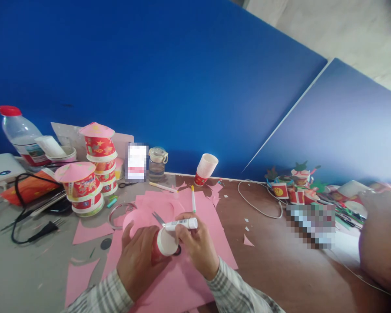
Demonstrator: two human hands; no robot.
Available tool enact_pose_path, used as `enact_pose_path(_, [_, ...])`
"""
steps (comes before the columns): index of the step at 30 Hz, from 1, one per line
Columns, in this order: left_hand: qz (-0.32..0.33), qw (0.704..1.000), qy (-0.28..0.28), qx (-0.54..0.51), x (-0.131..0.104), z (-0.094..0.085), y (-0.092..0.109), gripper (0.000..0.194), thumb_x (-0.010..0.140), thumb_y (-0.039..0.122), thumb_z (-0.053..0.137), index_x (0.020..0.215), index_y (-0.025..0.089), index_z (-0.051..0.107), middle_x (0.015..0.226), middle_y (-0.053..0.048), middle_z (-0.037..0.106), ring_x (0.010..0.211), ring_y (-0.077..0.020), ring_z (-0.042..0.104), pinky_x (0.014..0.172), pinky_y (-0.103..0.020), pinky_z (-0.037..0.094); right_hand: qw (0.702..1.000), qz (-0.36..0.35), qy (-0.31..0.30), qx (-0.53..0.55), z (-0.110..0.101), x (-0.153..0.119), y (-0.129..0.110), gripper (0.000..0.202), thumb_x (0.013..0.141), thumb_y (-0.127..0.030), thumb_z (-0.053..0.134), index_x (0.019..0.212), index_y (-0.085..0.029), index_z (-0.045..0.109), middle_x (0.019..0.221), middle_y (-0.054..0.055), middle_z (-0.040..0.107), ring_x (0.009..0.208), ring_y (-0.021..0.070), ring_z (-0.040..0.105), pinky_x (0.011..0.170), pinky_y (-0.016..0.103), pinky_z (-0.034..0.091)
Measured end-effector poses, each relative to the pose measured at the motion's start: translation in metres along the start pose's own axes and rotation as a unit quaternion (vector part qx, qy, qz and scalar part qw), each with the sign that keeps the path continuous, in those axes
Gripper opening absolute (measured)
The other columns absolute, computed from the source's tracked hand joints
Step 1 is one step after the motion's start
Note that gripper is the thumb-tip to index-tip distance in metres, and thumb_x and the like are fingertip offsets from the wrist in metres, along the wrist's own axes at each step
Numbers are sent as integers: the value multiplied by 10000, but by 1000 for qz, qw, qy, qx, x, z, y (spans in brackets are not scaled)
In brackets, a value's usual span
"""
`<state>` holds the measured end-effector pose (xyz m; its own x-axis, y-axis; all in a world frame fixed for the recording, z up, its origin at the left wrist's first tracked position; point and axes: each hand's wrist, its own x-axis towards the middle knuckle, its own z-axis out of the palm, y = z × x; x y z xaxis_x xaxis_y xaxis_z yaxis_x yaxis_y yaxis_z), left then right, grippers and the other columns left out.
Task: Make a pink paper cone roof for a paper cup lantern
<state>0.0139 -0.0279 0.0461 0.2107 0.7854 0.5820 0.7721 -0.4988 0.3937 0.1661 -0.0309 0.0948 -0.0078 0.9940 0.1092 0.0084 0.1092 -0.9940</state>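
My left hand [141, 254] is wrapped round a red paper cup [167, 242], which is tipped on its side with its white end toward the right. Between the thumb and fingers of my right hand [197, 241] is a white glue stick [182, 224] with printing on its side. Its far end lies against or just above the cup's white end; I cannot tell whether they touch. Scissors [158, 218] lie behind the cup, partly hidden by it. Under both hands are large sheets of pink paper [211, 243], with a pink paper disc [136, 219] by my left fingers.
Stacked cups with pink cone roofs [101, 148] stand at left, near a plastic bottle [21, 134] and a black plug [47, 230]. Behind are a lidded water bottle [157, 164] and a cup stack [207, 167]. A white cable [260, 213] and another person's arm [379, 243] are at right.
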Motion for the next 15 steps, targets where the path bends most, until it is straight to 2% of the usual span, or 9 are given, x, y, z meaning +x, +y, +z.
enact_pose_path(5, [-8,1000,-13,-11,-3,4,-1,515,409,523,657,829,287,475,748,36,660,709,-233,592,926,-468,155,999,21,-43,22,0,-2,-4,147,694,-290,616,787,-177,607,535,-38,550,446,112,486,442,192,425])
enact_pose_path(10, [-4,1000,-9,-15,-4,5,-4,570,405,574,638,864,281,471,751,22,658,708,-238,594,925,-478,158,991,63,-110,42,-5,-4,-9,134,659,-290,625,750,-192,628,553,-38,544,483,125,491,477,213,428])
enact_pose_path(15, [-7,1000,0,-22,-1,0,0,489,464,541,610,861,292,474,739,33,657,692,-231,595,918,-477,156,982,79,-173,14,-14,0,-16,69,646,-233,598,688,-185,623,514,-46,523,488,124,475,491,211,397])
